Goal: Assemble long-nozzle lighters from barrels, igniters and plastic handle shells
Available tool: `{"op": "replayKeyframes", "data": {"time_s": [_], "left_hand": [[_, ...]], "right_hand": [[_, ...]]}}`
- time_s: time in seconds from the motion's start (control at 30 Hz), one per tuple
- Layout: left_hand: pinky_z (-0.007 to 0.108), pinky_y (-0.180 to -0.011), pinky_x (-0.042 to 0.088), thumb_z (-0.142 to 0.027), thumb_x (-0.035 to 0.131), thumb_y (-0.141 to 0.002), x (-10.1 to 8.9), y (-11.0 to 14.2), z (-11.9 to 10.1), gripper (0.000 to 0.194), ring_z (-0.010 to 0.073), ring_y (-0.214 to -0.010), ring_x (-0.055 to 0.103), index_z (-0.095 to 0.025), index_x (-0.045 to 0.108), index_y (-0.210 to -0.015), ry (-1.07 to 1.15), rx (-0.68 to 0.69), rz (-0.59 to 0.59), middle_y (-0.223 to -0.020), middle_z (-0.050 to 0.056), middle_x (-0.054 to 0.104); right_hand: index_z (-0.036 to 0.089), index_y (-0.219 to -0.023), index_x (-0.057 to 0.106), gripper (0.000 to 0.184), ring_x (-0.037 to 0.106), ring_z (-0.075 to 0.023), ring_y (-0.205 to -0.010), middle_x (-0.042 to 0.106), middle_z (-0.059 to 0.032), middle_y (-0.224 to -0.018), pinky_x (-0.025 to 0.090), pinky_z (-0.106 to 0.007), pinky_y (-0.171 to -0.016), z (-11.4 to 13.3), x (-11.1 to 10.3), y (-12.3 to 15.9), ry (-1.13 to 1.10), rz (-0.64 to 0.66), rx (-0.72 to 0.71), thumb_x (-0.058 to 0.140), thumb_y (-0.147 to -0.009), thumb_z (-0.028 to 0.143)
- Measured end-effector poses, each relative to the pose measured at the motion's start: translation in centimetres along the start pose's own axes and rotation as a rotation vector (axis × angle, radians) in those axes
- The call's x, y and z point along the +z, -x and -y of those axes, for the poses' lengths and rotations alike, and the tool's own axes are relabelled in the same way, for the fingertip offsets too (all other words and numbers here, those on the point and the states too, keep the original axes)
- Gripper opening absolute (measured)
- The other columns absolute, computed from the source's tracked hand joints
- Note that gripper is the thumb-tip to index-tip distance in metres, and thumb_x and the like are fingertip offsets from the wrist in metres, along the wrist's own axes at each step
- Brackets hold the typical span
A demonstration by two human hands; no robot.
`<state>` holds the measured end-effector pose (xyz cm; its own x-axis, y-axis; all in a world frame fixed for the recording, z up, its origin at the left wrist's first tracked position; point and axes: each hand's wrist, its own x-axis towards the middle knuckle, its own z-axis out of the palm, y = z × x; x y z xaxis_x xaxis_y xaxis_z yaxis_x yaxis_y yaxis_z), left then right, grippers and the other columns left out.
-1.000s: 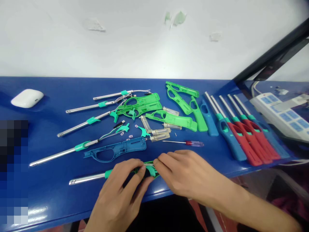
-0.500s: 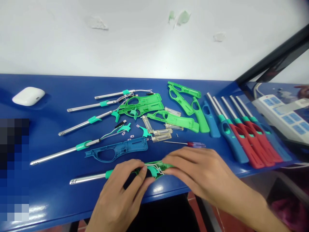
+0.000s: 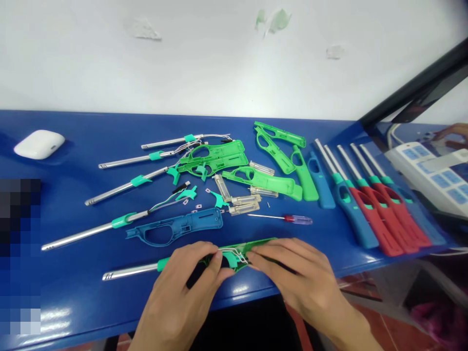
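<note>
Near the table's front edge lies a green lighter half-shell, open side up, with a silver lighter tube pointing left from it. My left hand is closed over the shell's trigger end, thumb and fingertips pressing by the teal trigger. White wires bend across the shell between my hands. My right hand is closed on the handle part, fingertips beside the wire ends. What lies under those fingers is hidden. Just beyond my hands rests a blue lighter half-shell.
Several silver tubes, green shells and clear fuel tanks lie behind. A screwdriver is right of them. Finished-looking red and blue lighters line up at right, by a power strip. Another person's hand shows far right.
My right hand has shifted down and its fingertips have come in closer to the wire ends, baring more of the shell's upper edge. My left hand keeps its hold.
</note>
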<state>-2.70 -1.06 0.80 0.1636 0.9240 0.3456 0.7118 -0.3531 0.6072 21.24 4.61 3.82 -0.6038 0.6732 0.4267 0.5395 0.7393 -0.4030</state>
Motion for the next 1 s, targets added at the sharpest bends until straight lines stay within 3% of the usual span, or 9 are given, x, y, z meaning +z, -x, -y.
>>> {"op": "replayKeyframes", "data": {"time_s": [0.3, 0.43, 0.53, 0.67, 0.83, 1.0], "left_hand": [[0.036, -0.084, 0.065, -0.02, 0.054, -0.106, -0.2, -0.3, 0.0, 0.022, 0.0197, -0.104, 0.073, -0.027, 0.06, -0.126, -0.103, 0.052, 0.017, -0.117, 0.005, 0.072], [0.041, -0.094, 0.061, -0.016, 0.056, -0.105, -0.4, -0.8, -0.3, 0.018, 0.0208, -0.108, 0.071, -0.021, 0.064, -0.12, -0.177, 0.132, -0.003, -0.116, 0.007, 0.072], [0.04, -0.101, 0.057, -0.014, 0.061, -0.102, -0.7, -0.9, -0.3, 0.022, 0.0199, -0.112, 0.067, -0.017, 0.066, -0.123, -0.226, 0.158, -0.035, -0.119, 0.007, 0.07], [0.036, -0.1, 0.059, -0.019, 0.055, -0.106, -0.8, -1.2, -0.2, 0.021, 0.0191, -0.112, 0.068, -0.018, 0.067, -0.123, -0.217, 0.156, -0.024, -0.119, 0.007, 0.07], [0.03, -0.091, 0.063, -0.019, 0.048, -0.108, -0.7, -1.2, -0.2, 0.022, 0.0162, -0.111, 0.069, -0.022, 0.064, -0.123, -0.066, 0.065, -0.013, -0.12, 0.007, 0.067], [0.037, -0.102, 0.055, -0.023, 0.057, -0.106, -1.6, -0.9, 0.3, 0.026, 0.0179, -0.115, 0.065, -0.024, 0.063, -0.131, -0.191, 0.12, -0.042, -0.127, 0.005, 0.065]], "right_hand": [[0.013, -0.115, 0.075, 0.018, 0.074, -0.0179, -0.093, 0.08, -0.0066, -0.107, 0.058, -0.032, -0.077, 0.8, 0.2, 0.3, 0.061, -0.005, -0.019, 0.068, -0.099, 0.015], [0.015, -0.116, 0.076, 0.02, 0.074, -0.0171, -0.091, 0.08, -0.0055, -0.107, 0.058, -0.031, -0.076, 0.8, 0.2, 0.2, 0.047, -0.009, -0.016, 0.07, -0.097, 0.013], [0.017, -0.114, 0.077, 0.017, 0.073, -0.0171, -0.09, 0.08, -0.0052, -0.104, 0.06, -0.032, -0.076, 0.7, 0.4, 0.3, 0.006, -0.044, 0.03, 0.068, -0.099, 0.015], [0.018, -0.114, 0.076, 0.017, 0.073, -0.0177, -0.09, 0.079, -0.0057, -0.104, 0.061, -0.034, -0.079, 0.7, 0.6, 0.4, -0.035, -0.047, 0.097, 0.066, -0.101, 0.02], [0.017, -0.117, 0.075, 0.02, 0.072, -0.0177, -0.098, 0.077, -0.0065, -0.109, 0.059, -0.035, -0.086, 0.4, 0.1, 0.6, -0.029, -0.125, 0.114, 0.066, -0.1, 0.014], [0.023, -0.123, 0.073, 0.027, 0.066, -0.0228, -0.115, 0.067, -0.0092, -0.129, 0.057, -0.042, -0.097, -0.7, -0.8, 0.6, 0.093, -0.159, 0.144, 0.066, -0.099, 0.013]]}}
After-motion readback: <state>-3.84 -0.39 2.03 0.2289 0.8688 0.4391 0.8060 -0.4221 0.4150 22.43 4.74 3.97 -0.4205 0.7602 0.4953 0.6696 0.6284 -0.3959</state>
